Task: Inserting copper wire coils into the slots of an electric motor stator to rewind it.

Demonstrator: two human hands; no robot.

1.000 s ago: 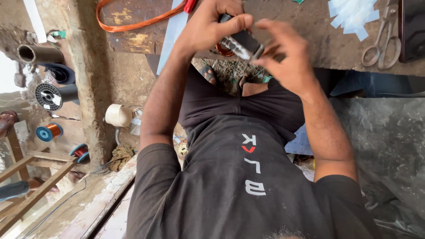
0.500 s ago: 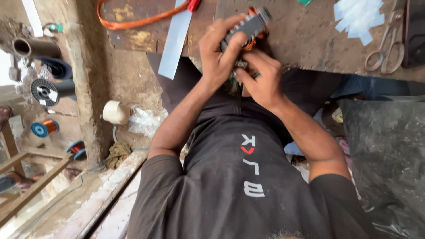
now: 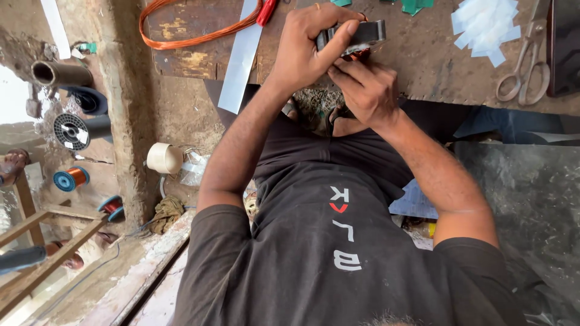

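My left hand (image 3: 305, 48) is shut on a dark laminated metal core (image 3: 362, 31) with copper winding (image 3: 355, 55), holding it over the brown worktable (image 3: 423, 66). The thumb lies along the core's top and the fingers wrap its left end. My right hand (image 3: 365, 90) is just below the core, its fingertips pinching at the copper winding on the underside. Whether it holds a wire end is hidden by the fingers. Both forearms reach up from my dark shirt.
On the table lie a loop of orange copper wire (image 3: 181, 42), a white paper strip (image 3: 240, 57), pale insulation sheets (image 3: 483, 24), green scraps (image 3: 415, 6) and scissors (image 3: 522, 72). Wire spools (image 3: 71, 178), a dark tube (image 3: 60, 73) and a white roll (image 3: 163, 158) lie left.
Both hands and the core have shifted from the table's front edge further onto the table. The right hand now sits under the core instead of beside it.
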